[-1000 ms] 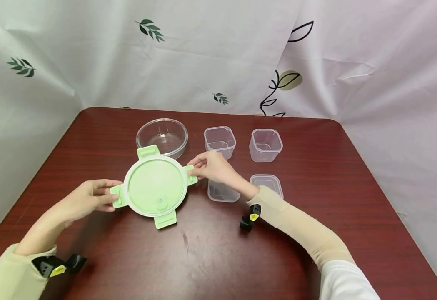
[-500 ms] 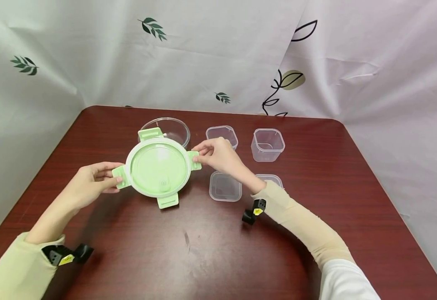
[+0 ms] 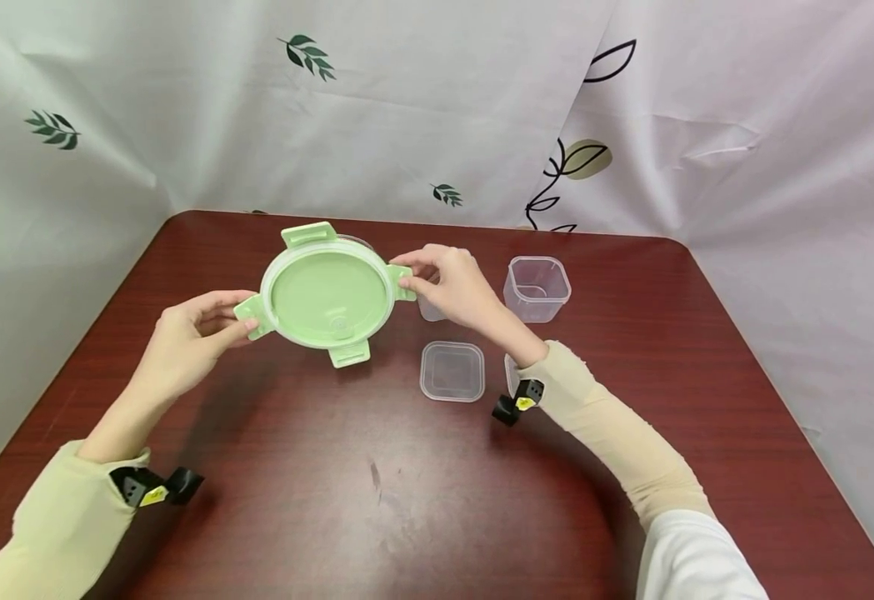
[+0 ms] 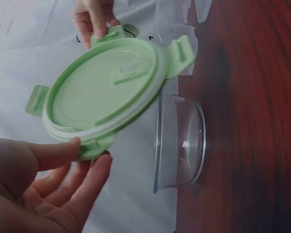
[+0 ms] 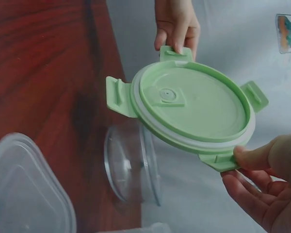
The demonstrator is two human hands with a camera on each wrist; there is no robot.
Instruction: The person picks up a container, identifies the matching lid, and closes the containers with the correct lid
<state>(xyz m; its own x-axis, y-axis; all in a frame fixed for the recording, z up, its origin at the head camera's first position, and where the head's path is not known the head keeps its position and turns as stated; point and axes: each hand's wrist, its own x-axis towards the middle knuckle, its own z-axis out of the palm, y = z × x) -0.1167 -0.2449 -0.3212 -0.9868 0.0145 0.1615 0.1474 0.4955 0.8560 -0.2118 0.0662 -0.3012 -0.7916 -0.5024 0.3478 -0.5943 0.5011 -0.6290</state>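
A round green lid [image 3: 329, 298] with a white seal ring and tabs around its edge is held up off the table, its inner side facing me. My left hand [image 3: 195, 337] pinches its left tab between thumb and fingers. On the opposite side my right hand [image 3: 457, 287] pinches the right tab. Behind and below the lid stands a round glass bowl [image 4: 180, 143], almost wholly hidden by the lid in the head view. Both wrist views show the lid tilted and apart from the bowl.
A square clear plastic container [image 3: 536, 290] stands at the back right; another [image 3: 431, 310] is partly behind my right hand. A clear square lid [image 3: 452, 372] lies flat in front. A second one [image 3: 511, 375] is mostly covered by my right forearm.
Both hands have carried the green lid up and away from me, from in front of the glass bowl to over it. The lid has tilted, and it now hides most of the bowl.
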